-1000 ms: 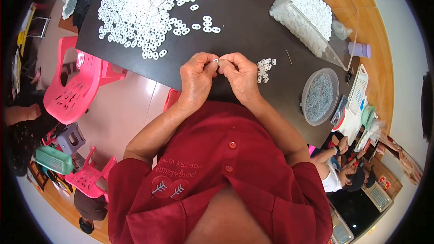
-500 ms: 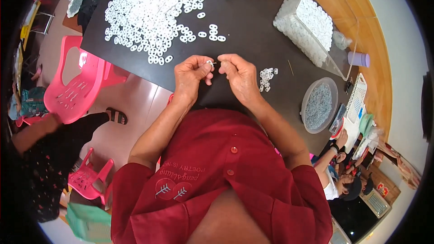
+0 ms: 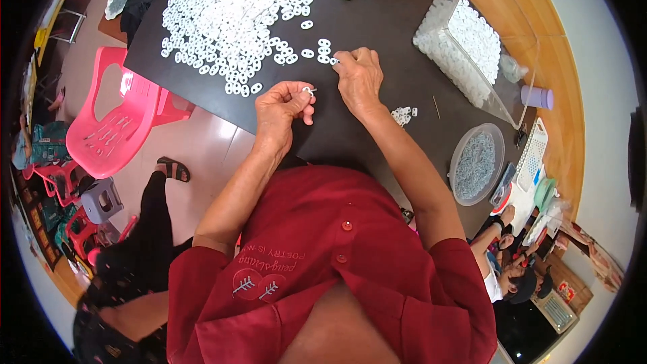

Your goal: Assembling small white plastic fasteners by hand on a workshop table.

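Comparing with half a second back: hands no longer joined at the middle. Right hand [image 3: 359, 79] gone forward and out across the dark bench [image 3: 377, 20], away from the left hand [image 3: 283, 106], now well apart from it. Left hand roughly where it was, raised just above the bench edge.

Left hand: thumb and forefinger pressed together, pinching a small white ring [image 3: 308, 90] with a thin pin sticking out to the right of it. Ring sits at the fingertips, clear of the palm, other fingers curled under.

Right hand: palm down, fingers [image 3: 345, 59] bunched and pressed to the bench at the near end of a short row of loose rings [image 3: 322, 48]. Fingertips touching or just beside the last ring of that row; cannot tell whether one is actually gripped.

Big heap of white rings [image 3: 229, 17] farther up and left, apart from both hands. Small cluster of white pieces [image 3: 402, 115] just right of the right wrist. Clear box of white parts [image 3: 472, 47] at far right, round tub of grey bits [image 3: 476, 164] nearer the body on the right. Pink plastic chair [image 3: 121, 121] left of the bench.
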`<state>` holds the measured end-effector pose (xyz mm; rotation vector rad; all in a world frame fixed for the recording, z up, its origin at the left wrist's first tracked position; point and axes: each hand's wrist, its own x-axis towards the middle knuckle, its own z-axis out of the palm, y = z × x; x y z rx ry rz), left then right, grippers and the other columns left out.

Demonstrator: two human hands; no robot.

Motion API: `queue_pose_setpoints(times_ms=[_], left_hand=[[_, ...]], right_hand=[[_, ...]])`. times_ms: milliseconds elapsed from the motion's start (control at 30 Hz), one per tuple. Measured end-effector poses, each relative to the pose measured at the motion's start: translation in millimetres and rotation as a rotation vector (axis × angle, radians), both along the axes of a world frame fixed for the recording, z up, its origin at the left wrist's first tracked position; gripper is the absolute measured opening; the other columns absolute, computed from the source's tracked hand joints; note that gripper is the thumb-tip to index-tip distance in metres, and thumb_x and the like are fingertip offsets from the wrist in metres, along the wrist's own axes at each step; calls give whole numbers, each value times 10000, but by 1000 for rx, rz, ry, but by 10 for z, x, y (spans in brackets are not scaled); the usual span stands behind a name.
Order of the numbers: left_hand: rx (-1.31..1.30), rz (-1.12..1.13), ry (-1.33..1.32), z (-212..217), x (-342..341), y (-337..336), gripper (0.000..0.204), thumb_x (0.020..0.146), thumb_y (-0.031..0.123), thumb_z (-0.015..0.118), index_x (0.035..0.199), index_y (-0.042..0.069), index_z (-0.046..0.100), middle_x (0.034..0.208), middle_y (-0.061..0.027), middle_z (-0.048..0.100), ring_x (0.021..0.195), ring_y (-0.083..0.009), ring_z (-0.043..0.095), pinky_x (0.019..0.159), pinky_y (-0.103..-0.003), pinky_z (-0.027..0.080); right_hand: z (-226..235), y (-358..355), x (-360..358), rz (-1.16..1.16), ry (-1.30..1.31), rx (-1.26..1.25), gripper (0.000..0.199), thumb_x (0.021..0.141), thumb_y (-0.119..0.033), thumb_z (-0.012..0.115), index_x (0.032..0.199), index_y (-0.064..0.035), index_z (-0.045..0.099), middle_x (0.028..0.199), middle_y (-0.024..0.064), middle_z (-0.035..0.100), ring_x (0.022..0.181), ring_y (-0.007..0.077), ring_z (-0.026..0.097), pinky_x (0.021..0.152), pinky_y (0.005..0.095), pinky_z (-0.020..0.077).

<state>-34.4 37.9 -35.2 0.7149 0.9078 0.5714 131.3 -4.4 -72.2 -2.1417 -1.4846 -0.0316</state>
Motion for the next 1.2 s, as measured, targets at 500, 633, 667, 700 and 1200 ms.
queue_pose_setpoints(times_ms=[500, 633, 667, 700, 1200], left_hand=[[7, -74, -15, 93, 109, -18, 107, 862, 57, 579, 911, -36, 596, 775, -95, 614, 615, -122, 569, 510, -234, 471], [5, -101, -53, 137, 132, -34, 100, 866, 54, 572, 917, -30, 592, 787, -96, 618, 630, -124, 573, 524, -235, 475], [5, -105, -54, 152, 137, -43, 100, 866, 54, 572, 917, -30, 592, 787, -96, 618, 630, -124, 573, 524, -235, 475], [-2, -106, -61, 168, 142, -56, 100, 866, 53, 572, 916, -31, 592, 788, -96, 619, 630, -126, 573, 524, -235, 476], [-77, -94, -119, 258, 155, -130, 92, 869, 50, 567, 890, -37, 588, 780, -100, 621, 600, -130, 581, 498, -242, 489]], right_hand=[[377, -427, -118, 168, 855, -73, 136, 810, 53, 569, 934, 1, 583, 846, 49, 627, 766, 98, 585, 716, 244, 469], [476, -428, -161, 131, 1098, -39, 132, 808, 57, 570, 928, 6, 589, 851, 45, 625, 794, 97, 588, 741, 246, 472], [477, -428, -167, 132, 1181, -11, 136, 808, 62, 568, 930, 7, 591, 852, 43, 625, 806, 97, 589, 756, 247, 472], [480, -431, -169, 133, 1265, 17, 141, 807, 66, 566, 933, 8, 592, 852, 41, 624, 817, 97, 590, 771, 248, 472], [559, -526, -219, -1, 1450, 21, 109, 850, -24, 558, 952, -15, 597, 824, 30, 631, 743, 77, 578, 596, 199, 427]])
